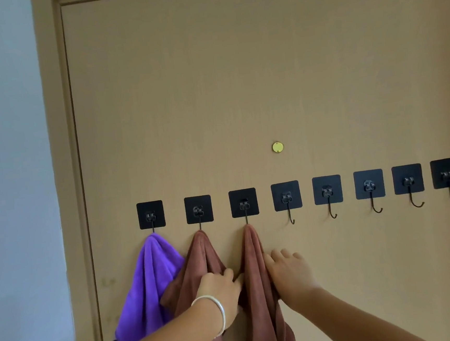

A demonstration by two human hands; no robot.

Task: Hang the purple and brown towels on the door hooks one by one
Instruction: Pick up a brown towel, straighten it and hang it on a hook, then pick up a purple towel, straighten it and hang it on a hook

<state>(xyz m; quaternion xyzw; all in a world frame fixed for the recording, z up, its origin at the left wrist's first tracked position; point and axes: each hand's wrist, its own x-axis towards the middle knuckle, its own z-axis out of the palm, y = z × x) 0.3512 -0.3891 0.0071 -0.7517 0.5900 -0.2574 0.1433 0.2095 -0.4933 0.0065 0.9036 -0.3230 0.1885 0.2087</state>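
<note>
A: Item one, purple towel (pixel 149 285): hanging from the leftmost hook (pixel 151 215), at nine o'clock from the hands. Item two, brown towel (pixel 198 257), on the second hook (pixel 198 209). Item three, second brown towel (pixel 256 276), on the third hook (pixel 244 203).

B: Hands?

A: Left hand (pixel 220 287), bangle (pixel 212 313) at the wrist, is lying over item two's folds, fingers loosely bent toward item three; whether it is pinching cloth, I cannot tell. Right hand (pixel 287 271) is pressing at three o'clock of item three, fingers straight and spread against the door (pixel 238 87).

B: Risk entries?

A: Item three looks caught by a narrow peak. Any downward or sideways tug while smoothing could be slipping it off. Item two is being nudged likewise. Five hooks at three o'clock, the nearest (pixel 286 196), are waiting bare.
</note>
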